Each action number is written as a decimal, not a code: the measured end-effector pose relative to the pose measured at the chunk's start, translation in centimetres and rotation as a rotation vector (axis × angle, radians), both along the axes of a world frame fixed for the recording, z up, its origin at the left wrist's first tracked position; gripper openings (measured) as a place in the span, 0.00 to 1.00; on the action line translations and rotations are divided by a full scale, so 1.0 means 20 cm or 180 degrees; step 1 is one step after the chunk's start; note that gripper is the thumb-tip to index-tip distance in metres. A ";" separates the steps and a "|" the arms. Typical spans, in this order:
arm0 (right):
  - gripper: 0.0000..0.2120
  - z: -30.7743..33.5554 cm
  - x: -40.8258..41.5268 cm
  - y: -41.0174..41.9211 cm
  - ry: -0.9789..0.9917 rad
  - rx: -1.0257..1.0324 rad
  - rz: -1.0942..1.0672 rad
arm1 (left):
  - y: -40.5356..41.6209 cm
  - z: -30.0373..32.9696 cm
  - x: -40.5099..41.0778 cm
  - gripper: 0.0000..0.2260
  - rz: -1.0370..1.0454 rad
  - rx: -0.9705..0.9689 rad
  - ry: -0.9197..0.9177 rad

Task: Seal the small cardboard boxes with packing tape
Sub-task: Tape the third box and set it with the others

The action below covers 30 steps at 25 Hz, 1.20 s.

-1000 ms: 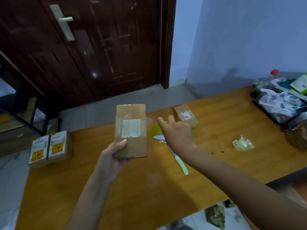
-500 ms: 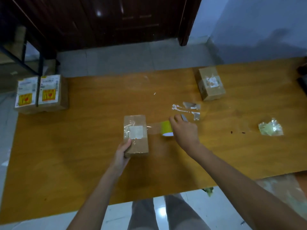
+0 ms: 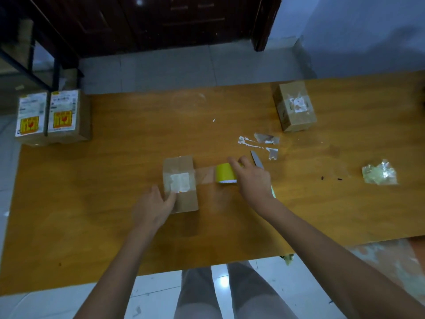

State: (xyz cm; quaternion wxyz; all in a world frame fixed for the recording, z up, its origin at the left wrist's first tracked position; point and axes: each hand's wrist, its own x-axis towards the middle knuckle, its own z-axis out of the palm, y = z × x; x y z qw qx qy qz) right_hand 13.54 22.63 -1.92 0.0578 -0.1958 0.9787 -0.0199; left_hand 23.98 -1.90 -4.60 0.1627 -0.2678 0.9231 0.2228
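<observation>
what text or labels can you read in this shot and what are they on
No text can be read in this picture.
Left boxes: white labels with small print and yellow squares bearing red marks, too blurred to read.
Middle box: white label, print blurred.
Far box: torn white label, nothing legible.
Tape roll: plain yellow, no visible wording.

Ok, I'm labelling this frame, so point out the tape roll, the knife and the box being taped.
tape roll (image 3: 225, 173), head view, on its yellow outer face.
knife (image 3: 257, 159), head view, on the bare blade.
box (image 3: 185, 200), head view, on its brown top below the white label.
</observation>
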 end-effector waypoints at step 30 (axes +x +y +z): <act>0.38 0.00 -0.08 0.22 0.0391 0.0428 0.0299 | 0.09 -0.02 -0.33 0.22 -0.0799 -0.1154 0.0735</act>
